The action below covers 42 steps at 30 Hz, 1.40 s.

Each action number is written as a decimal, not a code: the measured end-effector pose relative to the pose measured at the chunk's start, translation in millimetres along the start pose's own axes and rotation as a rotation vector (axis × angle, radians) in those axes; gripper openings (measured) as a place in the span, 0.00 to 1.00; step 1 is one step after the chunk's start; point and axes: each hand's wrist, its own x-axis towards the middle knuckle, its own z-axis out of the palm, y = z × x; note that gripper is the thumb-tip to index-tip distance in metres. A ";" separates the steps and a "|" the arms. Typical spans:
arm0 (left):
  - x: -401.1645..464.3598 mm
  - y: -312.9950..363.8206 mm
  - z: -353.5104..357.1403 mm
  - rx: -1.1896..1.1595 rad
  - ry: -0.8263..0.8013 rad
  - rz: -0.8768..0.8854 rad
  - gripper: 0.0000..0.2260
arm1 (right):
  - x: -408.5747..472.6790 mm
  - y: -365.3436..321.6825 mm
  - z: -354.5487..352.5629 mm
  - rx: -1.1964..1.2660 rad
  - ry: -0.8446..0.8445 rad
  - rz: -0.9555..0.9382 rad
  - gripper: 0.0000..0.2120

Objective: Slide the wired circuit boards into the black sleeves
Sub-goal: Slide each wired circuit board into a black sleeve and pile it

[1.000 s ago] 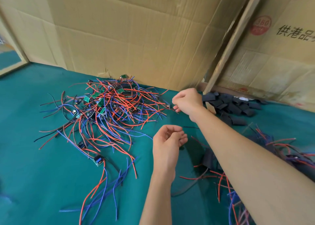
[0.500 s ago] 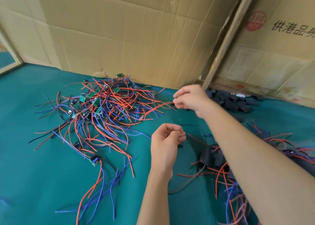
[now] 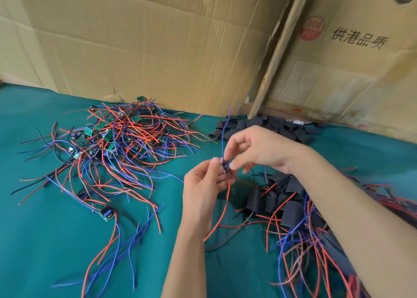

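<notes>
Meeting at the centre of the frame, both hands hold one small wired circuit board above the green table cover. The left hand rises from the lower centre, forearm near vertical, palm turned toward the camera, fingers curled with thumb and fingertips pinching the board from the left. The right hand reaches in from the lower right, forearm running diagonally across the frame, wrist bent downward, thumb and forefinger pressed together on the same board from the right; its remaining fingers are loosely curled. A blue wire stands up from the board between the hands, and a red wire hangs down from it toward the cover. Board detail is blurred.

A loose pile of wired boards with red, blue and black leads lies at centre left of the frame. One separate board lies on the cover at lower left of that pile. Empty black sleeves are heaped at upper centre right, against the cardboard wall. Sleeved boards with trailing wires lie at right, partly under the right forearm.
</notes>
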 end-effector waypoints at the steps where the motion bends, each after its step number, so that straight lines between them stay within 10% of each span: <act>1: -0.7 -0.2 0.0 0.029 -0.005 0.013 0.09 | -0.5 1.0 -1.0 -0.054 -0.046 0.008 0.08; 4: -0.7 -2.0 -1.2 0.024 0.028 0.011 0.05 | 1.7 3.9 -21.5 -0.084 -0.059 0.078 0.03; 9: 0.9 -3.1 -1.2 0.002 0.050 0.016 0.06 | 20.5 37.3 -70.4 -0.558 0.552 0.389 0.04; 15: 0.8 -4.2 -2.9 0.029 0.038 0.012 0.08 | 29.0 58.6 -69.5 -0.678 0.523 0.665 0.22; 24: -2.2 -3.1 -2.7 0.056 -0.026 0.027 0.08 | 31.6 56.0 -64.4 -0.465 0.558 0.715 0.24; 34: -4.1 -1.4 -1.7 0.088 -0.087 0.035 0.09 | 11.5 -12.2 -73.4 0.295 1.000 0.090 0.11; 42: -3.2 -4.7 -0.8 0.162 -0.153 0.043 0.09 | -11.2 -27.7 -4.3 0.800 0.814 -0.257 0.06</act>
